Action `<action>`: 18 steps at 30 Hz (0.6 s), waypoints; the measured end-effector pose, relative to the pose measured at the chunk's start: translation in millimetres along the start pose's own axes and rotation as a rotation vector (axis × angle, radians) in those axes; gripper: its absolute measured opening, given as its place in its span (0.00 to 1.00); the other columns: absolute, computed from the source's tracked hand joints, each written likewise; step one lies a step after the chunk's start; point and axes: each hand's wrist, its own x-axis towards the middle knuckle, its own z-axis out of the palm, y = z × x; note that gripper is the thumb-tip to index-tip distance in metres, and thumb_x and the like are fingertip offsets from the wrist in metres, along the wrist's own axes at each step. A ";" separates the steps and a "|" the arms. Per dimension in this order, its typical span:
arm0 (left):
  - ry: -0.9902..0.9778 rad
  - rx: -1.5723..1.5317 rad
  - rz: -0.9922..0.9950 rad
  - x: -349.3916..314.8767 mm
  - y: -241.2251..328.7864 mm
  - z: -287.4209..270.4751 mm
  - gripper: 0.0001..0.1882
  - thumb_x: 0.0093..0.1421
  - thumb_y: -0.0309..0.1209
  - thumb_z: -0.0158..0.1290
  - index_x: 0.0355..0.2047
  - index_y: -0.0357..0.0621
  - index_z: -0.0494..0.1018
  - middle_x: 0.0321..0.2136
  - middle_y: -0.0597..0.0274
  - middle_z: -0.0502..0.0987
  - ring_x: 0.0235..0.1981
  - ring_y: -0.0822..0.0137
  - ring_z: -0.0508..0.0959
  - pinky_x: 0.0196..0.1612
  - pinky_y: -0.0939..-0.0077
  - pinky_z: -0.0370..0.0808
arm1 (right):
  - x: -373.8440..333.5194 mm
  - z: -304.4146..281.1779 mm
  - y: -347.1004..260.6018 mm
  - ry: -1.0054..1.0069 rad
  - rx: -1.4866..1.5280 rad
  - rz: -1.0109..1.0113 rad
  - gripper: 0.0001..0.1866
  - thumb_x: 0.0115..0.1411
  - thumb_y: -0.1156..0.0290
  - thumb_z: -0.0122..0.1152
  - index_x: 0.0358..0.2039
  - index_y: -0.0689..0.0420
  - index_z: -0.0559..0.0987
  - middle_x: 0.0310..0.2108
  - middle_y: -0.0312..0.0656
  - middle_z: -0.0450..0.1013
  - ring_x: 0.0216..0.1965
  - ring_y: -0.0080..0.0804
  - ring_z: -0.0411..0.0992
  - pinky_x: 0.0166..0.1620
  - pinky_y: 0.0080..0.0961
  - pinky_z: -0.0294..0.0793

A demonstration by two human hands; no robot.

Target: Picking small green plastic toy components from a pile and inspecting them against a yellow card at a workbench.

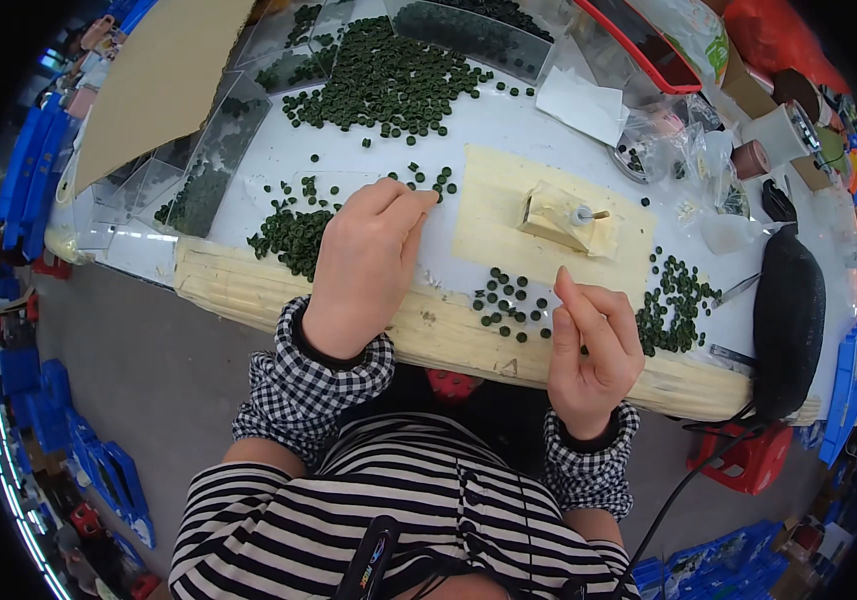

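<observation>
My left hand (366, 262) lies palm down on the white table (508, 120), fingers together, fingertips by a few small dark green round pieces (426, 180). A pile of the same green pieces (291, 238) sits just left of it. My right hand (593, 345) is raised near the table's front edge with thumb and forefinger pinched; whether a piece sits between them I cannot tell. More green pieces (506, 303) lie scattered left of it and another pile (676, 305) right of it. Beyond stands a small tape-wrapped block with a metal pin (566, 217) on a cream mat (493, 215).
A big heap of green pieces (388, 80) lies at the table's far side beside clear plastic trays (218, 160) and a cardboard sheet (153, 85). A black oblong object (788, 320) rests at the right edge. Plastic bags, tape rolls and blue crates surround the table.
</observation>
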 end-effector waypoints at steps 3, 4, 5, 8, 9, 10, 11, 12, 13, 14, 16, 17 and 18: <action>-0.106 -0.160 -0.005 -4.9 9.3 -7.2 0.08 0.54 0.17 0.57 0.35 0.36 0.77 0.27 0.57 0.75 0.26 0.61 0.76 0.30 0.74 0.73 | -3.5 -1.8 0.2 -0.008 -0.003 0.033 0.17 0.51 0.85 0.63 0.44 0.63 0.82 0.32 0.43 0.75 0.30 0.30 0.71 0.33 0.21 0.70; -0.171 -0.241 -0.003 -7.5 12.7 -9.6 0.08 0.54 0.18 0.57 0.35 0.36 0.78 0.28 0.57 0.75 0.26 0.61 0.76 0.30 0.74 0.73 | -3.8 -3.6 -0.9 -0.026 -0.010 0.040 0.16 0.54 0.85 0.61 0.44 0.65 0.81 0.33 0.44 0.75 0.32 0.30 0.72 0.34 0.21 0.71; -0.235 -0.322 0.001 -10.1 15.8 -11.5 0.08 0.54 0.18 0.57 0.35 0.36 0.78 0.28 0.57 0.75 0.26 0.62 0.76 0.31 0.74 0.73 | -3.7 -4.5 -1.8 -0.043 -0.017 0.046 0.15 0.56 0.85 0.58 0.45 0.66 0.80 0.34 0.45 0.75 0.33 0.29 0.73 0.36 0.20 0.72; -0.312 -0.379 0.013 -16.4 21.2 -8.8 0.07 0.54 0.20 0.59 0.35 0.37 0.78 0.28 0.58 0.75 0.28 0.62 0.76 0.32 0.73 0.73 | -2.9 -0.7 0.0 0.022 -0.007 0.030 0.18 0.50 0.85 0.65 0.43 0.62 0.82 0.31 0.41 0.75 0.28 0.30 0.70 0.32 0.21 0.70; -0.321 -0.380 0.028 -17.5 22.1 -7.6 0.07 0.54 0.20 0.59 0.35 0.37 0.78 0.28 0.58 0.75 0.28 0.62 0.76 0.32 0.73 0.73 | -2.9 -0.3 -0.2 0.024 -0.001 0.032 0.18 0.50 0.85 0.64 0.43 0.62 0.82 0.31 0.41 0.75 0.28 0.30 0.70 0.32 0.21 0.70; -0.331 -0.358 0.027 -18.3 22.5 -6.7 0.08 0.53 0.21 0.59 0.36 0.38 0.78 0.27 0.58 0.75 0.29 0.62 0.76 0.32 0.73 0.73 | -2.9 0.0 -0.6 0.027 0.004 0.033 0.18 0.50 0.85 0.64 0.43 0.62 0.82 0.31 0.41 0.75 0.28 0.30 0.70 0.32 0.21 0.70; -0.323 -0.350 0.036 -18.4 22.5 -5.0 0.08 0.53 0.21 0.59 0.36 0.38 0.78 0.27 0.58 0.75 0.29 0.62 0.76 0.32 0.73 0.73 | -3.0 -0.1 -0.7 0.031 0.007 0.034 0.17 0.50 0.85 0.64 0.43 0.62 0.82 0.31 0.41 0.75 0.28 0.30 0.70 0.32 0.21 0.70; -0.315 -0.342 0.045 -18.1 22.4 -3.4 0.08 0.53 0.20 0.59 0.35 0.38 0.78 0.27 0.58 0.75 0.28 0.61 0.76 0.32 0.73 0.73 | -3.2 -0.2 -0.4 0.031 0.005 0.036 0.17 0.50 0.85 0.64 0.43 0.62 0.82 0.31 0.41 0.75 0.29 0.30 0.70 0.33 0.21 0.70; -0.308 -0.334 0.055 -17.9 22.5 -2.7 0.08 0.53 0.20 0.59 0.35 0.39 0.78 0.27 0.58 0.74 0.28 0.61 0.75 0.32 0.73 0.73 | -3.4 -0.3 0.1 0.031 0.002 0.037 0.17 0.51 0.85 0.64 0.43 0.62 0.82 0.31 0.41 0.75 0.29 0.30 0.70 0.33 0.21 0.70; -0.312 -0.339 0.041 -17.5 22.8 -2.6 0.08 0.53 0.20 0.59 0.35 0.38 0.78 0.28 0.58 0.75 0.28 0.62 0.76 0.32 0.74 0.73 | -3.2 -0.7 0.4 0.032 0.000 0.037 0.17 0.51 0.85 0.64 0.43 0.62 0.82 0.31 0.41 0.75 0.29 0.30 0.70 0.33 0.21 0.70; -0.320 -0.349 0.015 -16.7 23.2 -2.6 0.07 0.54 0.20 0.59 0.34 0.37 0.78 0.29 0.58 0.77 0.29 0.64 0.77 0.32 0.75 0.74 | -2.1 -1.8 -0.5 0.040 0.024 0.091 0.16 0.52 0.85 0.63 0.43 0.62 0.82 0.31 0.42 0.75 0.29 0.29 0.70 0.33 0.21 0.70; -0.305 -0.437 -0.041 -16.8 23.4 -3.5 0.07 0.55 0.19 0.58 0.36 0.36 0.78 0.31 0.58 0.77 0.30 0.66 0.78 0.32 0.76 0.75 | -0.7 -2.8 -1.3 0.045 0.035 0.116 0.15 0.52 0.85 0.63 0.43 0.62 0.82 0.31 0.42 0.75 0.29 0.29 0.70 0.34 0.21 0.71; -0.289 -0.525 -0.097 -17.5 23.5 -4.8 0.07 0.56 0.19 0.58 0.37 0.35 0.77 0.32 0.59 0.78 0.30 0.68 0.78 0.32 0.77 0.75 | 2.5 -4.9 -1.2 0.077 0.000 0.099 0.14 0.53 0.85 0.63 0.42 0.62 0.82 0.31 0.42 0.75 0.29 0.28 0.70 0.34 0.20 0.71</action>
